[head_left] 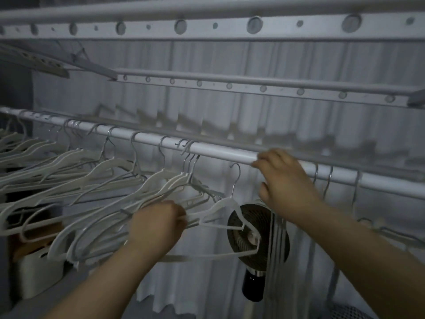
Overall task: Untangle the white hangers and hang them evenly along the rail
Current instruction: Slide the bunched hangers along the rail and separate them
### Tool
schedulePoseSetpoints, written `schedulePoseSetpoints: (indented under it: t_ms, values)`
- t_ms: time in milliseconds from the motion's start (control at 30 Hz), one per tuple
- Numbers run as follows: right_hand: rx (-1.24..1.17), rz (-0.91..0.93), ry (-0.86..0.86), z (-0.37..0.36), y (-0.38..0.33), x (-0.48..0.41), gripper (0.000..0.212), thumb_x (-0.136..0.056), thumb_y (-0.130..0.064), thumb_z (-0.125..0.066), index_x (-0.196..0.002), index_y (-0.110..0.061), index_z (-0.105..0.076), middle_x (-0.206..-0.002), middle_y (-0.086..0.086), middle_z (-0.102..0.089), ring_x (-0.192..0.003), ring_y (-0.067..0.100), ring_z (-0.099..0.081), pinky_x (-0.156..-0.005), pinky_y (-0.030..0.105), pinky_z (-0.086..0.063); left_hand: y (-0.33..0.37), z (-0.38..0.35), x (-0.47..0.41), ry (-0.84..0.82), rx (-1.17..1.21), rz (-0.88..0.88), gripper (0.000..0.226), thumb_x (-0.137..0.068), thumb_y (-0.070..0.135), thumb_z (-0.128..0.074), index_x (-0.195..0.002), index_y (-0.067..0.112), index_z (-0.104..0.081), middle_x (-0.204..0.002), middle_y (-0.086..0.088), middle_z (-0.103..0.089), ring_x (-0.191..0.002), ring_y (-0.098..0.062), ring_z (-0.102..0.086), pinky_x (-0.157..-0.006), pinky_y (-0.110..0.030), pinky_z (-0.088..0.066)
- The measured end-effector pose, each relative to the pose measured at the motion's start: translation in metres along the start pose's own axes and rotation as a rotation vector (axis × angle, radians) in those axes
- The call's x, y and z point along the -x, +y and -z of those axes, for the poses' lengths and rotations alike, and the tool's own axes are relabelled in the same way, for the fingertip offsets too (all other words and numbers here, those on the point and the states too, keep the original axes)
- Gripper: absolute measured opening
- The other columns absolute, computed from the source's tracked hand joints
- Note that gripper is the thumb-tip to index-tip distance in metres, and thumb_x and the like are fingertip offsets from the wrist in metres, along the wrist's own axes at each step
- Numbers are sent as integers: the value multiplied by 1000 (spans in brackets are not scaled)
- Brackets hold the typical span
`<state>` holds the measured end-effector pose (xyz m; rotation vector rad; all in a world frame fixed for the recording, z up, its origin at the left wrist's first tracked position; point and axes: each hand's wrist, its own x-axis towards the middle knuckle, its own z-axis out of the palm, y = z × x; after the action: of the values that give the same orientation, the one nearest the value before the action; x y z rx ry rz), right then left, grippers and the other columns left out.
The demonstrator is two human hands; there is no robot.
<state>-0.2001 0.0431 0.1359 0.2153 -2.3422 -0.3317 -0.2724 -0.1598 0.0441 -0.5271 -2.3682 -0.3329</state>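
The rail (220, 151) carries the white hangers (103, 178) bunched toward its left end; they look light, stiff and slick, with hooks that snag, so take each one by the neck. Your left hand (156, 226) pinches the loose hanger (226, 204), whose hook sits just under the middle of the rail. Your right hand (285, 185) lies over the rail, hiding whether its fingers (271, 157) grip.

Along the rail's (220, 150) left stretch, crowded hangers (96, 178); at right, more hangers (328, 180). Below, between them, a loose hanger (216, 209) before a fan (250, 215).

Matt white plastic hangers (161, 178) with shiny metal hooks (234, 180), a smooth glossy rail (220, 151), pleated cloth curtain (207, 284) behind.
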Motion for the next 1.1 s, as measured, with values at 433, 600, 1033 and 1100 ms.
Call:
schedulePoseSetpoints:
  t_ms: [433,600,1033,1100]
  values:
    - [-650,142,-755,-24,-81,4,29,-85,-38,-59,-110,-23,-59,-99,-7,-63,-86,7,-57,-68,11,-41,-47,80,130,97,176,138,15,-75,27,-69,-89,25,-72,-85,10,-69,-77,-1,-61,-52,-3,-28]
    - [-967,151,-766,-8,-113,15,30,-85,-27,-61,-55,-28,-64,-43,-15,-59,-39,-1,-45,-42,12,-34,-77,101,160,7,290,205,7,-74,21,-72,-80,23,-71,-63,18,-55,-73,13,-53,-57,-7,-40]
    - [-1350,-98,-728,20,-215,64,12,-89,-7,-53,-86,-13,-62,-35,-6,-53,-32,4,-50,-37,17,-47,-95,127,222,54,331,316,31,-80,19,-65,-110,11,-61,-105,-2,-60,-101,-19,-54,-80,-14,-34]
    - [-1359,-182,-709,25,-223,70,17,-90,-7,-52,-75,-11,-59,-43,-4,-56,-33,3,-52,-37,17,-48,-82,130,228,-101,528,319,17,-83,24,-60,-99,22,-63,-88,11,-59,-87,-6,-56,-65,-6,-37]
